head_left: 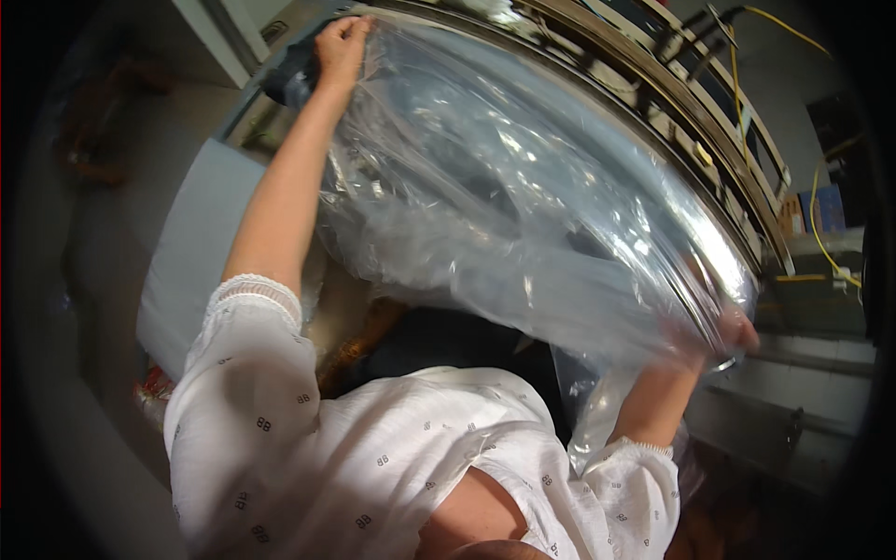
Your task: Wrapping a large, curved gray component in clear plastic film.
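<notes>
A wide sheet of clear plastic film [467,187] stretches across the work surface in front of me, wrinkled and full of bright reflections. Its far left corner is pinched between the fingers of my left hand [343,49], with that arm reaching far out. At the right end of the film is my right hand [711,343], smeared by motion and partly behind the plastic. How its fingers are set does not show. Part of the film hangs down toward my lap beside my right forearm.
Along the far side runs a long machine frame with metal rails [672,103]. Yellow cables [737,84] hang at the far right. A pale grey-blue panel [191,252] stands left of my left arm. Dark cloth [448,345] lies near my lap.
</notes>
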Demonstrator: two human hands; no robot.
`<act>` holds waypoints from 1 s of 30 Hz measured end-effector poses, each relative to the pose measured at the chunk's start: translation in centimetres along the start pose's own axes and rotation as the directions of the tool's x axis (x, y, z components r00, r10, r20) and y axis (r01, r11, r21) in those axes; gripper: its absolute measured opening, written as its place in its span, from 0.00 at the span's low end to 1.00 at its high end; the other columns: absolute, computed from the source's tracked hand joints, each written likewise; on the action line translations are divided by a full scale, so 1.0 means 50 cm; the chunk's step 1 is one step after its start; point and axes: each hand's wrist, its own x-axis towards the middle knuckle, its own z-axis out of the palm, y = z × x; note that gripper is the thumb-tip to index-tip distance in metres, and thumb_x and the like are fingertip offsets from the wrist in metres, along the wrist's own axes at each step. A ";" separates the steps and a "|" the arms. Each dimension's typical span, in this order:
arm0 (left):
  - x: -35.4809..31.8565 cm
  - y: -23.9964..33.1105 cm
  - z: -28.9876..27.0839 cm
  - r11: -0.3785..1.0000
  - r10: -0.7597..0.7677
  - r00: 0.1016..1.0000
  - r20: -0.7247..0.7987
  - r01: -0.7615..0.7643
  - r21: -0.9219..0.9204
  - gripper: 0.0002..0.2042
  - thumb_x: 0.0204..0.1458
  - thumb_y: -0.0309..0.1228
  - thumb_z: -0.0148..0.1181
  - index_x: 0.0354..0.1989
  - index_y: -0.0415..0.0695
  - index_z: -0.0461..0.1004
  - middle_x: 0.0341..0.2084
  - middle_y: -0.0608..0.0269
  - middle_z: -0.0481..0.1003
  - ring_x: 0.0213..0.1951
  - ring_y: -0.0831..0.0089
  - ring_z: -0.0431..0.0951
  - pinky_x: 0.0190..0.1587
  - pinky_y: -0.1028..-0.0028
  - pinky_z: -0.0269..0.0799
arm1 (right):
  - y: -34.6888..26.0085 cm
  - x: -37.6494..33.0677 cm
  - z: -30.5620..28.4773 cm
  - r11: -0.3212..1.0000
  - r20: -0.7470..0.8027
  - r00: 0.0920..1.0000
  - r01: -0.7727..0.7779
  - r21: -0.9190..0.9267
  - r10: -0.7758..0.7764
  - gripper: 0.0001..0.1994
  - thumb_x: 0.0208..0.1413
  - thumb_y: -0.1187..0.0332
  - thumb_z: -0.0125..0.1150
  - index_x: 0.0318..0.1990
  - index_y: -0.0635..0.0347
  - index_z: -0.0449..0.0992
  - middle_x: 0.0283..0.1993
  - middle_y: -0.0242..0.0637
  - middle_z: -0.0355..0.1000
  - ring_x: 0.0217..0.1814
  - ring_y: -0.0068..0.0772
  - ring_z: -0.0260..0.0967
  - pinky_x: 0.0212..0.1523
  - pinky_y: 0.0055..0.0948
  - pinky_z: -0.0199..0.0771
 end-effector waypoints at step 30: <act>-0.055 0.038 -0.079 0.935 0.102 0.935 0.340 -0.207 0.287 0.14 0.54 0.36 0.52 0.41 0.38 0.75 0.37 0.59 0.76 0.39 0.73 0.74 0.45 0.77 0.66 | -0.215 -0.106 -0.500 -0.795 0.484 0.725 -0.144 -0.590 -0.490 0.33 0.42 0.60 0.65 0.58 0.44 0.61 0.65 0.37 0.48 0.64 0.46 0.49 0.58 0.47 0.56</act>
